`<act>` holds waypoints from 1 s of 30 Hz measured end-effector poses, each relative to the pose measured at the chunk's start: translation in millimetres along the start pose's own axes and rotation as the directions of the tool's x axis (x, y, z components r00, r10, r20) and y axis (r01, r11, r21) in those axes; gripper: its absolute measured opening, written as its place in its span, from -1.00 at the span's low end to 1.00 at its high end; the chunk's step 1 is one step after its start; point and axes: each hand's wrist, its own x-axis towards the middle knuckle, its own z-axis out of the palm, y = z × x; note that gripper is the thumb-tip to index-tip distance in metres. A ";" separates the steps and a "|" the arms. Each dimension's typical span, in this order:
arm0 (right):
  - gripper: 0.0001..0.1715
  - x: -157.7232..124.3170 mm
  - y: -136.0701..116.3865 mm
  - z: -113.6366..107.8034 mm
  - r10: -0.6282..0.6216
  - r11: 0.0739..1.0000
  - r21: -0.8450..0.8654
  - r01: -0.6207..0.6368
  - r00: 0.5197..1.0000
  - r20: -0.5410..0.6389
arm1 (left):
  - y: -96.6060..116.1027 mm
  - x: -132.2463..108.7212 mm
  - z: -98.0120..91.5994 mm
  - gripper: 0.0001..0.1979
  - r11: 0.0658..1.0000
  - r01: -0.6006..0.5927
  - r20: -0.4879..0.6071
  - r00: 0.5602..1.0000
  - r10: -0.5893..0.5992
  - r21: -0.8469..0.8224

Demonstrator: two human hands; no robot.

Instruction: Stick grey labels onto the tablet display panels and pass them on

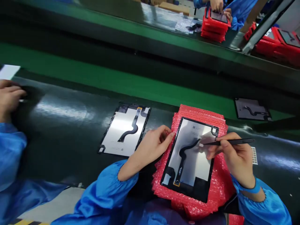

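A display panel [195, 165] with a silver back and a black curved flex cable [183, 152] lies on a stack of red bubble-wrap sheets [220, 187]. My left hand [157, 142] is curled at its left edge, thumb and forefinger closed there against the panel's side. In my right hand [239, 156] a pair of black tweezers [236, 141] is pinched, pointing left over the panel. A small white square piece [201, 145] is at the tweezers' tip, close to the cable's upper end. Whether it touches the panel, I cannot tell.
Another display panel [127, 125] lies to the left, and one more [253, 109] lies at the back right. A white label sheet [254, 155] is partly behind my right hand. A co-worker's hand [10, 98] is at far left; another person works beyond the ledge at red stacks [214, 29].
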 end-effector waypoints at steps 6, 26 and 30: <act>-0.69 18.2 20.3 47.1 0.087 0.996 -0.009 -0.087 0.989 0.122 | -21.9 -7.2 14.7 -0.78 0.879 0.200 0.241 0.965 -0.100 -0.433; -0.94 12.9 36.4 46.8 0.136 0.988 -0.098 -0.123 0.980 0.142 | -26.8 -17.8 24.2 -0.90 0.836 0.087 0.207 0.978 0.033 -0.541; -0.94 13.9 35.4 47.8 0.136 0.983 -0.142 -0.115 0.980 0.144 | -26.8 -17.4 23.4 -0.96 0.830 0.088 0.202 0.979 0.030 -0.551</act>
